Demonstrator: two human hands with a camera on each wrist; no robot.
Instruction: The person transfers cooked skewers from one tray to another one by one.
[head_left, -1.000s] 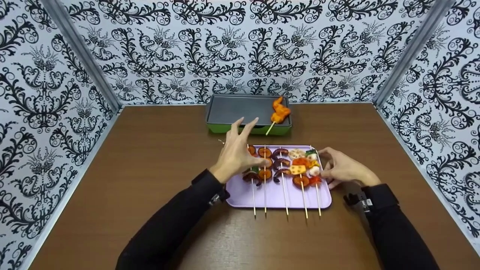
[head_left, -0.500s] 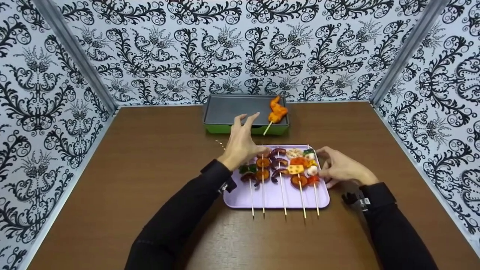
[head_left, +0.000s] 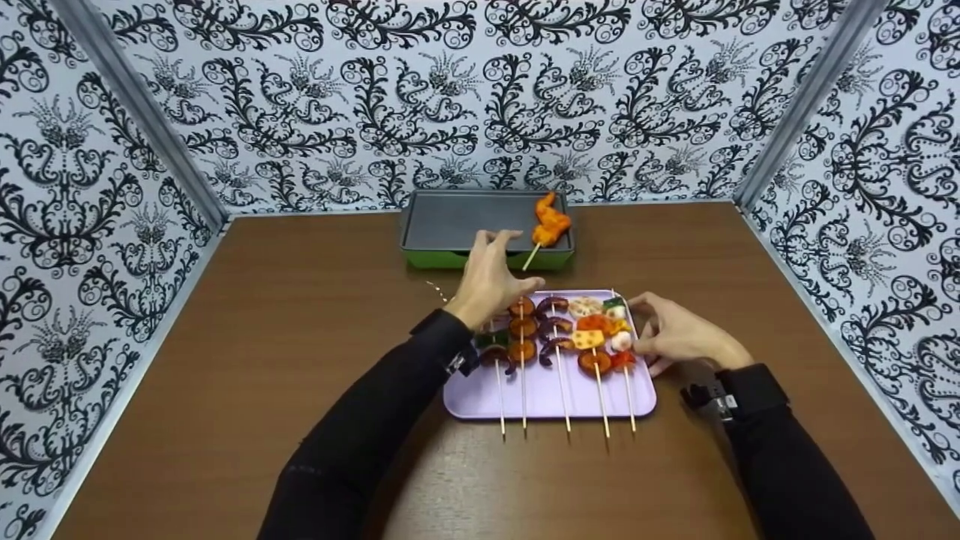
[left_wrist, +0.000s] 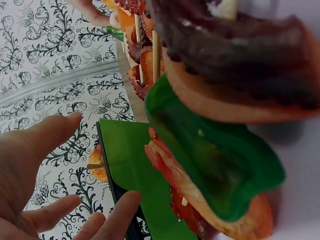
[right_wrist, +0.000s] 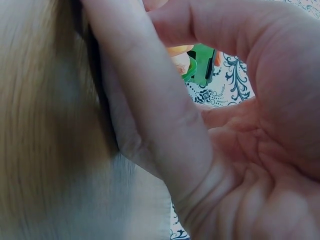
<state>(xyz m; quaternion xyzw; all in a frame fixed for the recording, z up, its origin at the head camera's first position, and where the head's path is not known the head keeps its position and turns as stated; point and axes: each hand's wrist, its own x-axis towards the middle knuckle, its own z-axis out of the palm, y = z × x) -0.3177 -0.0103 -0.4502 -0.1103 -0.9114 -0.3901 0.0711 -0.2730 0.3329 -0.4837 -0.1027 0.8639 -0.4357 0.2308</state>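
Note:
A lilac tray [head_left: 540, 405] lies on the table, bearing several skewers of food, their sticks jutting past its near edge. My right hand [head_left: 686, 334] grips the tray's right edge, thumb at the rim; its curled fingers fill the right wrist view. Over the tray's far left part hovers my left hand [head_left: 487, 281], thumb and fingers spread apart with nothing between them. Under it is the leftmost skewer, partly hidden; its green pepper piece [left_wrist: 215, 155] shows close up in the left wrist view. Beside it stands a skewer of round orange-brown slices [head_left: 523, 328].
Behind the tray stands a green grill [head_left: 442, 259] with a dark flat plate [head_left: 465, 217]. An orange chicken-wing skewer [head_left: 551, 225] lies on the plate's right side, stick toward me. Patterned walls [head_left: 360, 97] enclose the wooden table [head_left: 315, 300] at the back and sides.
My left hand has moved forward and a little right, off the round slices, and its fingers have bent more. The right hand stays at the tray's edge.

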